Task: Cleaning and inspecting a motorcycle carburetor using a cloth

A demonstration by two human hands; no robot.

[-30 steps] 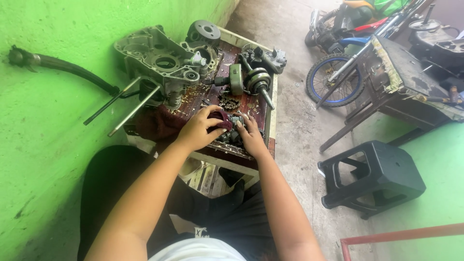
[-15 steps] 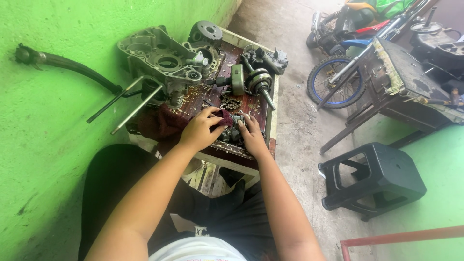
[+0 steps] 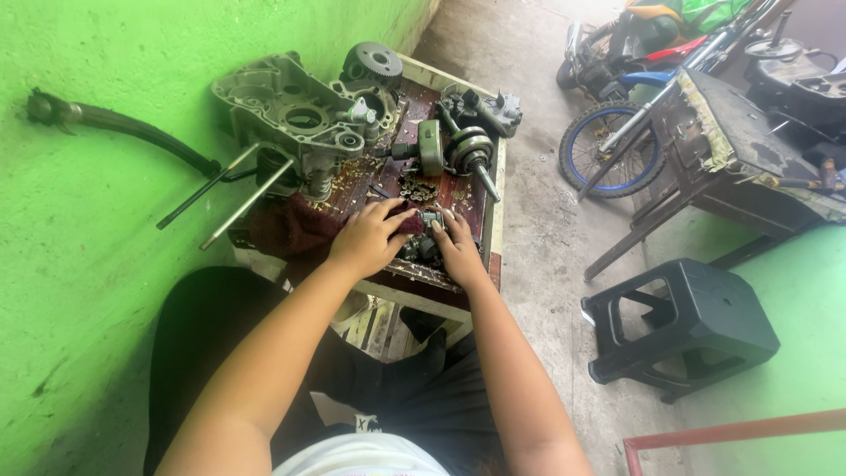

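Green walls are surrounding a narrow workshop corner, and a small wooden table (image 3: pixel 490 189) is standing close to the left wall, on a grey concrete floor.

From the head camera, the person is sitting in front of this table and is looking down at both arms. The left hand (image 3: pixel 366 240) is resting on a dark red rag (image 3: pixel 295 231) and its fingers are curling around a small dark metal part (image 3: pixel 424 236) at the near edge of the table. The right hand (image 3: pixel 458 247) is pressing on the same part from the other side, with the fingers bent over it. Both hands are therefore closing on this part, which is sitting between them.

Behind the hands, a grey engine casing (image 3: pixel 295 115) is lying at the far left of the table, with a toothed gear (image 3: pixel 371 63) just beside it. A crankshaft (image 3: pixel 467 152) is lying near the right edge. Two long metal rods (image 3: pixel 231 194) are sticking out from the casing toward the wall.

On the floor at the right, a black plastic stool (image 3: pixel 683 328) is standing, and farther away a motorcycle wheel (image 3: pixel 608 152) with a blue rim is leaning.
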